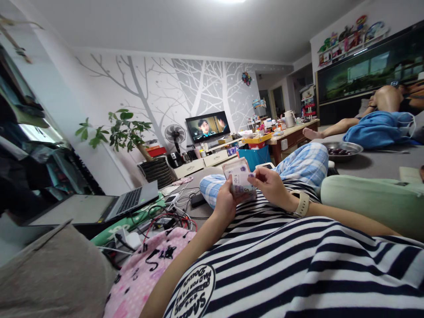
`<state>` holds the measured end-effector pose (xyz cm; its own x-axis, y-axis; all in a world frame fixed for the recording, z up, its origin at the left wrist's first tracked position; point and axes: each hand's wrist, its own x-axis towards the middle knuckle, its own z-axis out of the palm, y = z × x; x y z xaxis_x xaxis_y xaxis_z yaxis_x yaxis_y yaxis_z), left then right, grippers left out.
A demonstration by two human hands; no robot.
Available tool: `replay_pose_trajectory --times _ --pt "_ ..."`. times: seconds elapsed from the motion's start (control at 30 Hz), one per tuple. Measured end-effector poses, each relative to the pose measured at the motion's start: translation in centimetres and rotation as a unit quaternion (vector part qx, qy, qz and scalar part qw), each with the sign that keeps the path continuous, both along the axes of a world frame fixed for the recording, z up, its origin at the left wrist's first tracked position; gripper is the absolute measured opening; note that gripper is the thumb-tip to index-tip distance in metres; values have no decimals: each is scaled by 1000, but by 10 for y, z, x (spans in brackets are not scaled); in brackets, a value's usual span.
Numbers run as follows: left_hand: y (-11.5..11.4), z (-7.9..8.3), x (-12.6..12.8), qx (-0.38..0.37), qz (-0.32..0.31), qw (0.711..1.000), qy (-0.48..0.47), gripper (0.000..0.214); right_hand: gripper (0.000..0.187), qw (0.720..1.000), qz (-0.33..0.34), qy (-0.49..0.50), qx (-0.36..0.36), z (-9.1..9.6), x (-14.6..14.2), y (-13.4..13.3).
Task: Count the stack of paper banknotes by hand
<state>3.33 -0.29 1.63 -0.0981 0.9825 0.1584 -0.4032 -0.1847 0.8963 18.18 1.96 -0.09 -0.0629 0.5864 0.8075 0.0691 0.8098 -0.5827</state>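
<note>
A stack of banknotes (239,177), purple and white with the figure 5 printed on them, is held up above my lap. My left hand (225,202) is closed around the lower left side of the stack, its thumb across the front. The fingers of my right hand (272,186) pinch the right edge of a front banknote. A watch with a pale band (302,204) is on my right wrist. Behind the stack, a white-edged device (264,166) shows in part near my knee.
To the left lie an open laptop (132,201), tangled cables (168,216) and a pink blanket (155,260). A green cushion (367,198) and a metal bowl (344,150) of dark round items are on the right. Beyond the bowl, another person's leg (334,128) is stretched out.
</note>
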Motion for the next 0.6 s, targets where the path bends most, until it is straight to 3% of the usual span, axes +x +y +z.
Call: replay_pose_trajectory --times 0.23,0.6 --pt "-1 1 1 7 -12 1000 12 29 27 998 27 -43 45 2 1 -10" --pt "0 0 0 -5 -12 1000 -7 34 23 998 43 -10 52 -1 0 -10"
